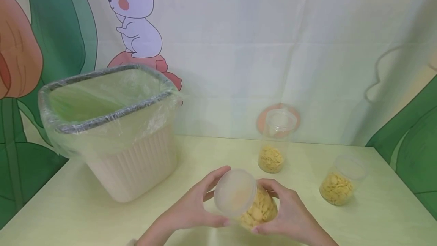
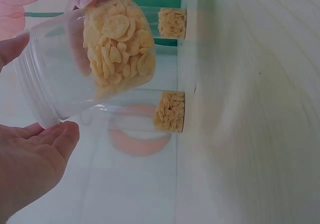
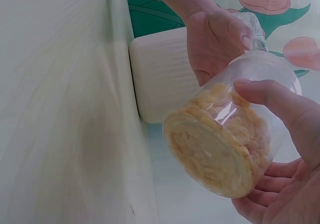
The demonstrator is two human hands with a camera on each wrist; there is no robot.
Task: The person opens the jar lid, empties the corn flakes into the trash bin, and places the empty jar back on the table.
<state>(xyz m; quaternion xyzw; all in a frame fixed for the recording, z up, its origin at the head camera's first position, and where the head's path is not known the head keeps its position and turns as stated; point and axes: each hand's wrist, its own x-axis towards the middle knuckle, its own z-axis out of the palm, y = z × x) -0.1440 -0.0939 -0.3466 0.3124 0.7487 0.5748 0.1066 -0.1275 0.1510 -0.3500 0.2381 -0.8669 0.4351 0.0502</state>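
Observation:
Held up above the table, a clear plastic jar [image 1: 261,208] is tilted, its screw lid [image 1: 235,193] leaning toward the head camera and to the left. Yellow flakes that look like corn flakes [image 2: 117,46] fill its lower part. My left hand [image 1: 189,210] grips the lid's rim, thumb on one side and fingers on the other. Around the jar's body curls my right hand [image 1: 291,213]; in the right wrist view its thumb [image 3: 267,93] lies across the clear wall and the fingers pass underneath. The lid sits on the jar's mouth.
At the left stands a pale ribbed bin [image 1: 136,166] lined with a clear plastic bag [image 1: 143,128]. Two more clear jars with flakes stand on the table [image 1: 205,151]: one at the back [image 1: 271,158], one at the right [image 1: 338,189]. Behind hangs a printed cloth [image 1: 218,48].

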